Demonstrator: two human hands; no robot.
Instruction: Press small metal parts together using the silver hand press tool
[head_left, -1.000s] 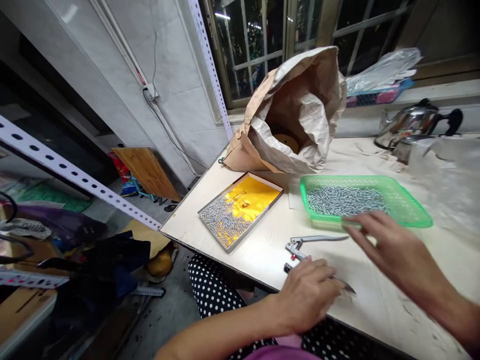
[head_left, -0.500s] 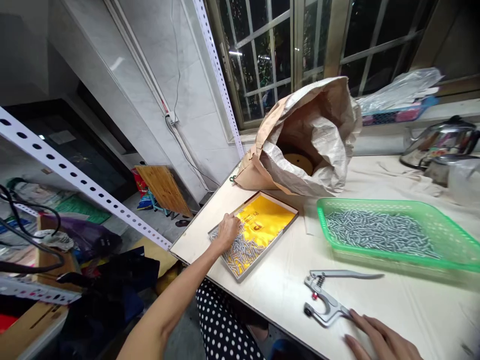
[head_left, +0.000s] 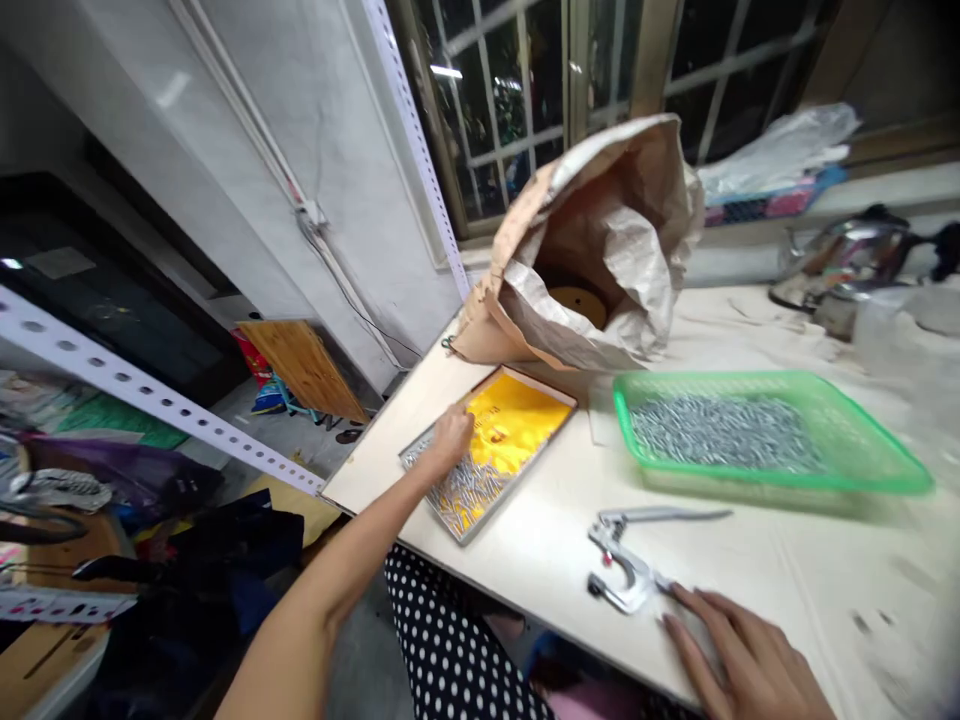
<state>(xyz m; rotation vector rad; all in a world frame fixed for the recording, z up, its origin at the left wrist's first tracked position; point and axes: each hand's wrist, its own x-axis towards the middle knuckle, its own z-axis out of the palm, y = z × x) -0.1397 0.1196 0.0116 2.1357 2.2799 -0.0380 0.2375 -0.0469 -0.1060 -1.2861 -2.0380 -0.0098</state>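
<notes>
My left hand [head_left: 452,436] is over the shallow tray [head_left: 517,475], its fingers curled together at the heap of small metal pieces [head_left: 469,490]; what they hold, if anything, is hidden. Yellow printed paper [head_left: 517,415] lines the tray. At the lower right, my right hand [head_left: 739,645] rests with fingers apart beside the metal hand pliers [head_left: 626,580], fingertips at one handle's end. The pliers lie on the table with their handles spread. Behind them stands a green basket [head_left: 772,480] holding many similar metal pieces [head_left: 720,430].
A large open paper sack [head_left: 517,290] leans behind the tray, with a round piece inside. A kettle [head_left: 847,260] and plastic bags [head_left: 780,160] are at the back right. The white table [head_left: 540,570] has its front edge near my legs. A perforated metal bar [head_left: 172,400] slants at left.
The view has shifted, so the table's contents appear farther up and left. My left hand stays at the metal pieces, its fingers drawn in more. My right hand remains by the pliers.
</notes>
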